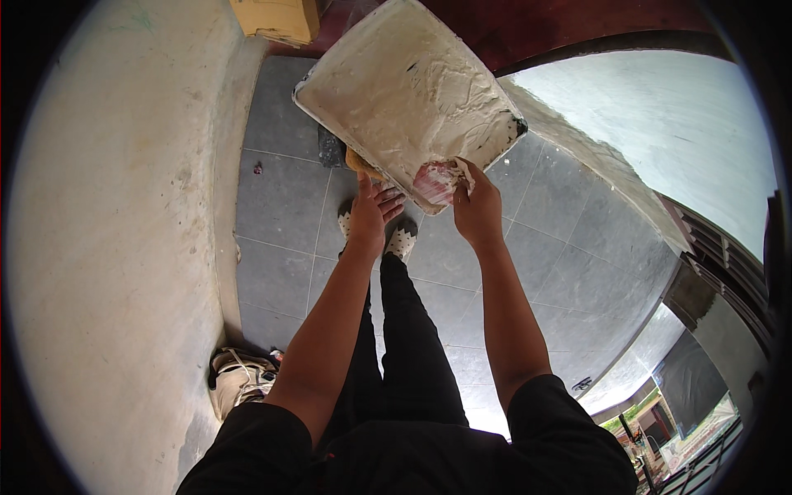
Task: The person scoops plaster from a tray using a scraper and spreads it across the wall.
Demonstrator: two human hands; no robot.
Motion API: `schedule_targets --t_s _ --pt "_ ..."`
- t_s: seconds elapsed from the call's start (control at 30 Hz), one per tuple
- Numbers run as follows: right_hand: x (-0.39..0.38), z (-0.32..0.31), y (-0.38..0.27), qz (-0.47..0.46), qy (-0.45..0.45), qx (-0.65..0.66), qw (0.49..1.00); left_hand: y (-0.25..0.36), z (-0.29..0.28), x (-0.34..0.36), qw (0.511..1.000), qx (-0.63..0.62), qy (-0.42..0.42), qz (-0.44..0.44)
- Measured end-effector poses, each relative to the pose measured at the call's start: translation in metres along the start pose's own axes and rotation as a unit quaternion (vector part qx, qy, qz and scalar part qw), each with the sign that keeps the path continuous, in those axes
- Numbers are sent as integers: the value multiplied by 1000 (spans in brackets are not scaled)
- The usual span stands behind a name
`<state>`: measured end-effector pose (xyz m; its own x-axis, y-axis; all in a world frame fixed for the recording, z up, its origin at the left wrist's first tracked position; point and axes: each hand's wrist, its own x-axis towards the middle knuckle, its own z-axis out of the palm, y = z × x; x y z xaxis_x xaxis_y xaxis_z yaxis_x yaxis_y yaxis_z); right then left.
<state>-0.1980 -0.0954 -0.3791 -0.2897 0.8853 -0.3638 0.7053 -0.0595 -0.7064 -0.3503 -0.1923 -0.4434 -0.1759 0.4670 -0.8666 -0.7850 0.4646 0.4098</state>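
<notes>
Standing over a grey tiled floor (280,206), the person holds up one flat rectangular board (408,95), a plasterer's hawk by the look of it, tilted and raised in front of the chest. Its top is thickly coated with pale, off-white plaster, ridged and smeared in rough swirls, with dark edges showing at two corners. A reddish patch shows through the coating at the near corner, just by the right hand.

The left hand (371,216) reaches under the board's near edge with its fingers spread and loose, pressed up against the underside, where a bit of yellow-orange material (360,162) peeks out. The right hand (477,210) pinches the near corner, thumb on top and fingers curled beneath.

Two patterned shoes (402,241) show below the board, on square matt tiles with thin joints. One rough, pale plastered wall (107,247) curves up on the left, one cardboard box (276,18) sits at the top, and one tan bag (239,384) lies by the wall's foot.
</notes>
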Motion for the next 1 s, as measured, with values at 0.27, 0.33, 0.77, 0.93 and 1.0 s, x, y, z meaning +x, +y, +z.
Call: schedule_targets --t_s 0.27,0.33,0.77,0.93,1.0 --pt "-6 8 3 -20 49 -3 999 -2 -2 1 1000 -8 -3 5" --pt "-6 6 1 30 15 36 999 -2 -3 2 1000 -14 1 8" --pt "-1 13 6 -31 83 -56 995 -2 3 -4 999 -36 -5 9" --pt "0 7 3 12 12 -29 999 1 0 -3 999 -36 -1 9" --pt "1 6 4 4 18 -62 998 1 1 -4 999 -40 -1 11"
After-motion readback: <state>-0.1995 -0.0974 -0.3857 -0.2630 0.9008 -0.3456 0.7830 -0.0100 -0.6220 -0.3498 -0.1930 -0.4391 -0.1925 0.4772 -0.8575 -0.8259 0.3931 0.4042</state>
